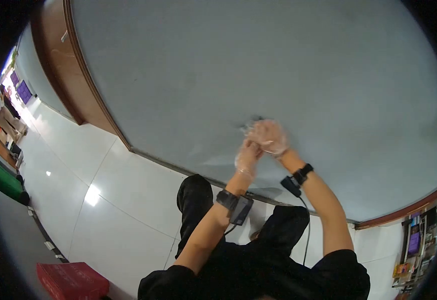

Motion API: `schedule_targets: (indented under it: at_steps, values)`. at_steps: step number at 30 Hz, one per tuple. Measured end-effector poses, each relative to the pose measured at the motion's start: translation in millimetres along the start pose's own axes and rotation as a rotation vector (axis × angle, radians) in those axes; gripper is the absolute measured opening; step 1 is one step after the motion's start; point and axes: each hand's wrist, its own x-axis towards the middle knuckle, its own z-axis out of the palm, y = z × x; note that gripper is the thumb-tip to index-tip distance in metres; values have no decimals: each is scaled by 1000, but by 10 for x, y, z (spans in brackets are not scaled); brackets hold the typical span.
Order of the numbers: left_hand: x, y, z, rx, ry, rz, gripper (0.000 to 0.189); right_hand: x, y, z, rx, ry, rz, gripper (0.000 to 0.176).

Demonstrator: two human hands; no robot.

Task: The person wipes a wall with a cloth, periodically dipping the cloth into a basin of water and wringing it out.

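Both my hands wear thin clear plastic gloves and meet low in front of the grey wall. My right hand is curled close to the wall, slightly blurred, its fingertips hidden. Just below it, my left hand has its fingers drawn together against the right hand's palm side. Whatever either hand holds is hidden. A small dark and shiny patch shows at the wall beside the right hand; its kind is not clear. Black straps with small boxes sit on both wrists, the left box and the right box trailing cables.
A brown door with a wooden frame stands at the left. A red bag and a green bin are on the left side of the glossy tiled floor. Shelves with goods stand at the lower right. People appear far left.
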Motion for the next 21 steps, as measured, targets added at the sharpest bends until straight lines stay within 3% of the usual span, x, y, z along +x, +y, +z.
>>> schedule_targets:
  at_steps: [1, 2, 4, 5, 7, 11, 17, 19, 21]
  values:
    - [-16, -75, 45, -5, -1, -2, 23, -157, 129, -87, 32, -143, -2, 34]
    - [-29, -155, 90, -14, -113, -41, 22, -235, 222, -232, 29, -149, -5, 34]
    - [-79, -264, 170, -32, -230, -85, 21, -268, 383, -606, 31, -539, 282, 25]
    - [-141, -279, 238, -17, -226, -136, 19, -262, 442, -755, 25, -545, 278, 25]
    - [-180, -337, 231, -9, -218, -188, 16, -226, 512, -906, -5, -317, 116, 14]
    - [-164, -417, 178, -79, -130, -165, 17, -103, 383, -816, 21, -366, 65, 20]
    - [-16, -103, -170, -93, 59, -75, 24, 511, -192, -180, 179, -401, -29, 34]
    - [14, -46, -263, -94, 108, -37, 23, 670, -278, -147, 327, -357, -81, 32]
    - [11, -58, -332, -66, 115, -40, 22, 658, -234, -236, 290, -270, -54, 31]
